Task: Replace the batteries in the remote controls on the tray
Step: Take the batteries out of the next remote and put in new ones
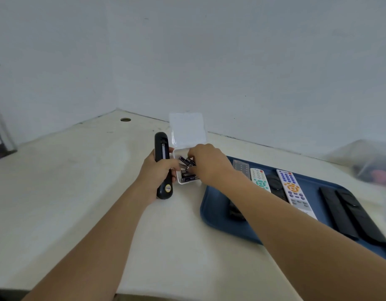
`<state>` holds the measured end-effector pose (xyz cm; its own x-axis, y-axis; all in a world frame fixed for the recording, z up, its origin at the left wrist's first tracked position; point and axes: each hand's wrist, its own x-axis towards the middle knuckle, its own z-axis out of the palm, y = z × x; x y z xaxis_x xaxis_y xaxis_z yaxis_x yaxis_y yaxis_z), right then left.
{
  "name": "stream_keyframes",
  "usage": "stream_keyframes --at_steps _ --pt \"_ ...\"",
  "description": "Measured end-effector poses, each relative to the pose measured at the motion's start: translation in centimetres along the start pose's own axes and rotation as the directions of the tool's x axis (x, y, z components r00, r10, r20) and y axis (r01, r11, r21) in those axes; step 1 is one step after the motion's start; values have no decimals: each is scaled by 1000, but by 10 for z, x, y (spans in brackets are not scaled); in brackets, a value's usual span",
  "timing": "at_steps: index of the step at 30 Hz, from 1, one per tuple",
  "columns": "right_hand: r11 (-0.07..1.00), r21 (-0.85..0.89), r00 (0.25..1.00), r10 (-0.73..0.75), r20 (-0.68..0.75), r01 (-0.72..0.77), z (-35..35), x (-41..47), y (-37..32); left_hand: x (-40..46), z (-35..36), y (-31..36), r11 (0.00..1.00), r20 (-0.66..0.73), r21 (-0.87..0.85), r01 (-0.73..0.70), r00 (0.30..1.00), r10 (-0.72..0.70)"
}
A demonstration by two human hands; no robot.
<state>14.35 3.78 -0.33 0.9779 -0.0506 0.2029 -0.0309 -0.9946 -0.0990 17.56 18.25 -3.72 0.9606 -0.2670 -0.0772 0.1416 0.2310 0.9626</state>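
1. Two hands were at work at the centre of the frame. The step in hand looked like fetching fresh cells: the left hand point(159, 170) held a black remote point(163, 165) back-side up, its battery bay showing open at the upper end, while the right hand point(207, 162) reached into a small white box point(183, 181) of batteries point(187, 177).

2. The left hand's fingers were wrapped round the middle of the black remote, thumb across its back, holding it just clear of the surface point(79, 170) and hard against the box's left wall, long axis running up the frame.

3. The right hand hung palm-down over the box, knuckles toward the camera, fingertips dipped among the dark batteries. They seemed curled as if pinching one, but the hand hid the tips, so I could not tell whether a battery was actually held.

4. The box's clear lid point(187, 130) stood open behind it, above the hands in the frame.

5. The blue tray point(211, 200) lay right of centre, just beside the box, with the other remotes on it: a white one with green buttons point(260, 180), a white one with orange and blue buttons point(293, 191), and black ones point(348, 211) toward the right edge.

6. Next, I judged, a single battery had to be lifted clear of the loose pile, carried the short way left to the open bay, and turned so its poles matched the markings. The bay was too small to read from here.
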Motion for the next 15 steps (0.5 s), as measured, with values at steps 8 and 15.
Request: stream_keyframes --at_steps 8,15 --pt "987 136 995 86 -42 -80 15 10 0 1 -1 1 999 33 -49 15 999 -14" --pt "986 162 995 49 -93 -33 17 4 2 2 -2 1 1000 34 -31 1 999 1"
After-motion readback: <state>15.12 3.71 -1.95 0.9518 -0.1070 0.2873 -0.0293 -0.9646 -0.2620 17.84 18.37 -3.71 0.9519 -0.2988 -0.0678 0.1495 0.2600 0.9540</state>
